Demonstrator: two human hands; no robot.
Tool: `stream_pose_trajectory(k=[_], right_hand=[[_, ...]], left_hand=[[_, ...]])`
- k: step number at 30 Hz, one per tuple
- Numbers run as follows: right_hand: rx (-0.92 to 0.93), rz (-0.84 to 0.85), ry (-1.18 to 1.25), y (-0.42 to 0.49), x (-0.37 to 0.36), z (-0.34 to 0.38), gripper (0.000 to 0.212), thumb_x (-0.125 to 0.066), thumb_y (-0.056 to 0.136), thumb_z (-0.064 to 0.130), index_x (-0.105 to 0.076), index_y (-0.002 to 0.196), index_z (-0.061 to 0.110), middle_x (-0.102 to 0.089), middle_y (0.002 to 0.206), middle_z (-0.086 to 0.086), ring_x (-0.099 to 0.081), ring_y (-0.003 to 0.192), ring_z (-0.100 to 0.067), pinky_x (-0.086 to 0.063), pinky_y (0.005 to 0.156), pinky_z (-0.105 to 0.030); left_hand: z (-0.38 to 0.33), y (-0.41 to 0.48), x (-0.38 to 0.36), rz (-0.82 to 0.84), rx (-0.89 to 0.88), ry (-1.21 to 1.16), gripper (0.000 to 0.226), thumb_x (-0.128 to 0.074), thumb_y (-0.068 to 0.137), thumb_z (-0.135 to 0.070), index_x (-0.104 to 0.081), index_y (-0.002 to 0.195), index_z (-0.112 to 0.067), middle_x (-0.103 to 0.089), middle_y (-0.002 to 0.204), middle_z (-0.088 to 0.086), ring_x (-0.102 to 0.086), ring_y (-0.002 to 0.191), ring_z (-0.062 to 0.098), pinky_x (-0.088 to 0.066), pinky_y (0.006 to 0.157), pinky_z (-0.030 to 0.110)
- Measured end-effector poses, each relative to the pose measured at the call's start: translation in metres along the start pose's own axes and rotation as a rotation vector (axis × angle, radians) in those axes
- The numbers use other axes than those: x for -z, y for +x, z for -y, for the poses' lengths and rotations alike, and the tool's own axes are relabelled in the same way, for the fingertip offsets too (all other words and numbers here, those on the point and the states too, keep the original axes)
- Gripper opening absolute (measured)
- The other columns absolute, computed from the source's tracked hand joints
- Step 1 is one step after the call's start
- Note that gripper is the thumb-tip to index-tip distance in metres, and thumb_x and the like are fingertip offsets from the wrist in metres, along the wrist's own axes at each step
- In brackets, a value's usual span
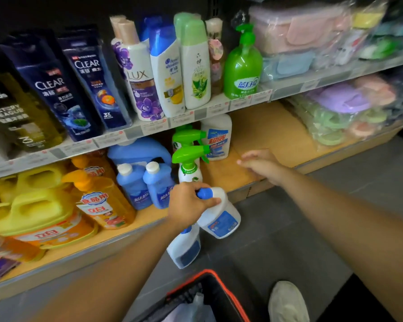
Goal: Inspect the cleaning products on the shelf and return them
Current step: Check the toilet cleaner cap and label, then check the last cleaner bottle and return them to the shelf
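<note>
Two green sprayers [188, 155] just behind left hand [187, 204], tight around neck of white bottle [222, 220]; right hand [262, 165] open.

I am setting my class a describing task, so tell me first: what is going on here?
A person stands at a shop shelf of cleaning products. The left hand grips a white bottle by its blue-capped neck, in front of the lower shelf. The right hand is open, holding nothing, over a bare stretch of that shelf beside two green spray bottles. A second white bottle shows below the left hand; whether it is held is unclear.
</note>
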State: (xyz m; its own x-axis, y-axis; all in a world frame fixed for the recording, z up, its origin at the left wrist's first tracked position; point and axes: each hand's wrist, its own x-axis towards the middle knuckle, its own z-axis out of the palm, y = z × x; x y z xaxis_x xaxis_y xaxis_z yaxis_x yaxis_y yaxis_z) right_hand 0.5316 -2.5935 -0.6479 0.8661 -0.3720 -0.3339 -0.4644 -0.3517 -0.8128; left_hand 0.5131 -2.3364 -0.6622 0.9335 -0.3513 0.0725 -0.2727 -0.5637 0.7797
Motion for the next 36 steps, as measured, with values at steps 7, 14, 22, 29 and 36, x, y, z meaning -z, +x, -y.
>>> stream_pose_trajectory(k=[7,14,22,29,36], right_hand=[[0.161,-0.121,0.178,0.083,-0.010,0.016,0.086,-0.083,0.079,0.030,-0.036,0.151,0.024,-0.045,0.151,-0.005,-0.045,0.136,-0.023,-0.043,0.098,-0.034],[0.275,-0.038,0.391,0.125,-0.041,0.032,0.069,-0.089,0.072,0.013,-0.054,0.131,0.018,-0.068,0.117,0.002,-0.069,0.101,-0.014,-0.061,0.082,-0.035],[0.303,-0.167,0.146,0.117,-0.043,0.030,0.058,-0.095,0.060,0.027,-0.059,0.104,0.016,-0.071,0.110,-0.008,-0.069,0.097,-0.024,-0.060,0.080,-0.042],[0.243,-0.167,0.078,0.077,-0.023,0.018,0.053,-0.097,0.055,0.019,-0.062,0.094,0.021,-0.071,0.101,-0.001,-0.070,0.092,-0.019,-0.062,0.078,-0.044],[0.158,-0.129,0.021,0.015,0.011,0.009,0.053,-0.097,0.056,0.022,-0.059,0.092,0.026,-0.071,0.104,-0.002,-0.071,0.092,-0.023,-0.061,0.083,-0.048]], left_hand=[[0.038,0.023,-0.039,0.132,0.012,0.292,0.042,-0.083,0.070,-0.060,-0.078,0.101,-0.033,-0.074,0.089,-0.012,-0.066,0.086,0.015,-0.055,0.074,0.037],[0.054,0.036,-0.053,0.145,-0.017,0.290,0.038,-0.081,0.072,-0.059,-0.074,0.104,-0.040,-0.066,0.091,-0.025,-0.061,0.086,0.003,-0.047,0.065,0.021],[0.049,0.031,-0.058,0.214,-0.081,0.410,0.041,-0.065,0.086,-0.063,-0.067,0.118,-0.039,-0.068,0.110,-0.018,-0.061,0.100,0.010,-0.055,0.078,0.034],[0.029,0.025,-0.047,0.435,-0.027,0.321,0.038,-0.065,0.090,-0.057,-0.067,0.121,-0.036,-0.069,0.111,-0.013,-0.061,0.100,0.010,-0.055,0.086,0.038],[0.008,0.012,-0.016,0.328,0.038,0.213,0.023,-0.064,0.093,-0.052,-0.075,0.106,-0.036,-0.073,0.101,-0.017,-0.066,0.098,0.005,-0.055,0.088,0.037]])
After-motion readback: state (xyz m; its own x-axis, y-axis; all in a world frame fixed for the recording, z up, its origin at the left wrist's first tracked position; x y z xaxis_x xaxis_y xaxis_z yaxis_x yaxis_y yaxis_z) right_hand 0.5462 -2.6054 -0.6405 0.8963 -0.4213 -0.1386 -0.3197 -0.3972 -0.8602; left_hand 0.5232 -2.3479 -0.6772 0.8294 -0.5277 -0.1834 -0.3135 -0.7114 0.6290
